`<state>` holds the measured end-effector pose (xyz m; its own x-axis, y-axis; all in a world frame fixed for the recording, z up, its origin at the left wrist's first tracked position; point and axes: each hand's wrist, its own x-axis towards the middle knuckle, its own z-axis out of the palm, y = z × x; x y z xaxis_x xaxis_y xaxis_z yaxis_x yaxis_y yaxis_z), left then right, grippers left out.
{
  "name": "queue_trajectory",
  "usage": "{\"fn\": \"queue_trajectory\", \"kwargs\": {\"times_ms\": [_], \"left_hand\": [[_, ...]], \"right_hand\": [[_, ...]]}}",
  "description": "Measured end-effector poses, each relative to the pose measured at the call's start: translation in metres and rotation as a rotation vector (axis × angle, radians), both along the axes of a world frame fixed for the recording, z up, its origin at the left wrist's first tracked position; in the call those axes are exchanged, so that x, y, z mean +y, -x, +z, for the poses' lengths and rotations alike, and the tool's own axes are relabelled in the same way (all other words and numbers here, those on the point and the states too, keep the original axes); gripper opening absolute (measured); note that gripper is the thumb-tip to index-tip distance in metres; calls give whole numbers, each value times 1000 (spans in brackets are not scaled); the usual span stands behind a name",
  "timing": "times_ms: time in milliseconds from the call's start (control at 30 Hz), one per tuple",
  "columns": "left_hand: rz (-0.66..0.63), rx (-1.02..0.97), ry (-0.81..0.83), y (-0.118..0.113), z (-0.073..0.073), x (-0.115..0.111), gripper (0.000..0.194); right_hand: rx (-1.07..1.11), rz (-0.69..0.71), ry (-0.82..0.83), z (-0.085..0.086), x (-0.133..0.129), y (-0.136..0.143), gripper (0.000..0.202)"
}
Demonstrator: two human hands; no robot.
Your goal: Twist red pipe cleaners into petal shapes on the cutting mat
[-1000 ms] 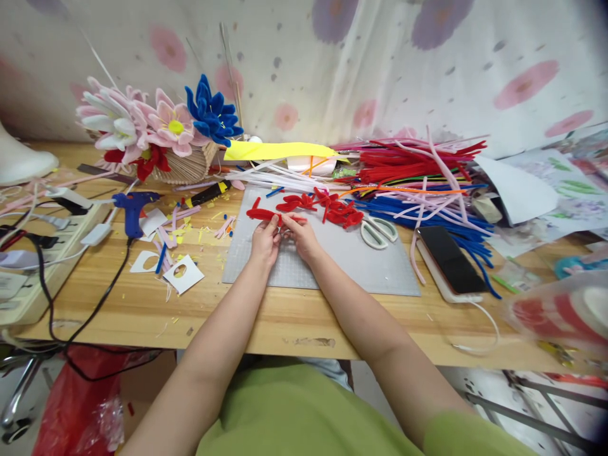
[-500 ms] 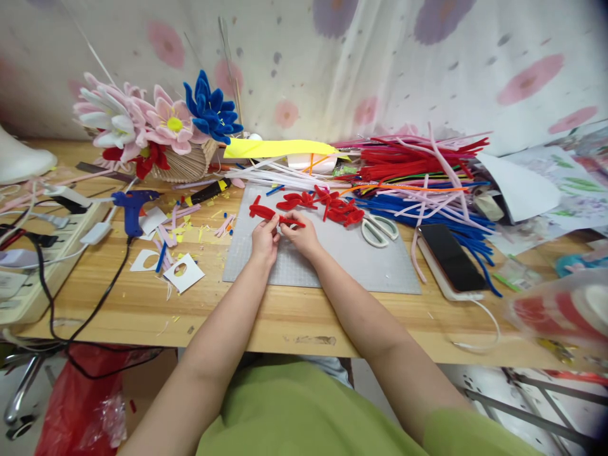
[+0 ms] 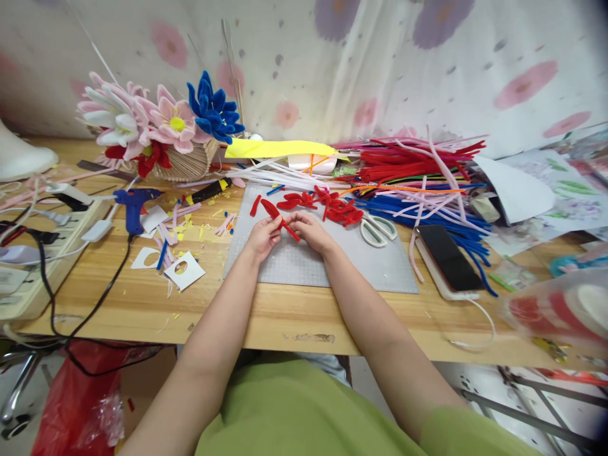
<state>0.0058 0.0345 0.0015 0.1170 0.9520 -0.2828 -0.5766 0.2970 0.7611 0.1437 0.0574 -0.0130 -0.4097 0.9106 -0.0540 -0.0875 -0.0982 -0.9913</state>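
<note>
My left hand (image 3: 266, 239) is closed, pinching a red pipe-cleaner petal (image 3: 272, 209) by its middle. The petal slants from upper left to lower right, with its thin tail sticking out past my fingers. My right hand (image 3: 310, 230) has its bent fingertips against that tail from the right. Beneath both hands is a grey cutting mat (image 3: 304, 269). A short red pipe-cleaner piece (image 3: 255, 205) lies just left of the petal. Beyond my hands, several shaped red petals (image 3: 339, 209) lie in a cluster, next to scissors (image 3: 377, 230) with pale handles.
Bundles of red pipe cleaners (image 3: 408, 166) and blue pipe cleaners (image 3: 418, 212) lie at the back right. A phone (image 3: 449, 258) rests on a white block at right. A blue glue gun (image 3: 134, 209), a power strip (image 3: 52, 272) and fuzzy flowers (image 3: 175, 123) are on the left.
The red petal has turned, so its tail now points down to the right. My right hand has shifted slightly to the right. The short red piece shows separately from the petal.
</note>
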Motion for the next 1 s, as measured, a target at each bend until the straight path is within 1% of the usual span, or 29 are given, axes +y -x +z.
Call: {"fn": "queue_trajectory", "kwargs": {"times_ms": [33, 100, 167, 233, 333, 400, 467, 533, 633, 733, 867, 933, 1000], "left_hand": [[-6, 18, -21, 1, 0, 0, 16], [-13, 59, -71, 2, -1, 0, 15], [-32, 82, -118, 3, -1, -1, 15], [-67, 72, -162, 3, 0, -2, 16], [-159, 23, -219, 2, 2, -5, 21], [-218, 25, -227, 1, 4, -7, 25], [-226, 44, -204, 0, 4, -7, 25], [-170, 49, -179, 0, 1, -5, 22], [-30, 57, -136, 1, -4, 0, 13], [60, 116, -103, 2, -10, 3, 11], [129, 293, -141, 5, -16, 6, 14], [174, 414, -184, 8, -17, 7, 17], [254, 532, -232, 9, -18, 8, 24]], "right_hand": [[21, 16, 45, 1, 1, -2, 13], [46, 73, 79, 4, 1, -5, 14], [59, 149, 75, 6, 0, -5, 24], [65, 193, 85, 8, -1, -5, 38], [53, 246, 142, 8, -1, -3, 55], [57, 310, 198, 7, -1, -2, 59], [90, 355, 262, 7, -1, 0, 57], [156, 320, 285, 8, -2, 1, 50], [230, 200, 233, 10, -3, 2, 40], [195, 117, 193, 11, -3, 2, 36], [120, -15, 145, 10, -4, 3, 37], [64, -12, 106, 7, -3, 3, 36], [-10, 6, 50, 4, -3, 4, 33]]}}
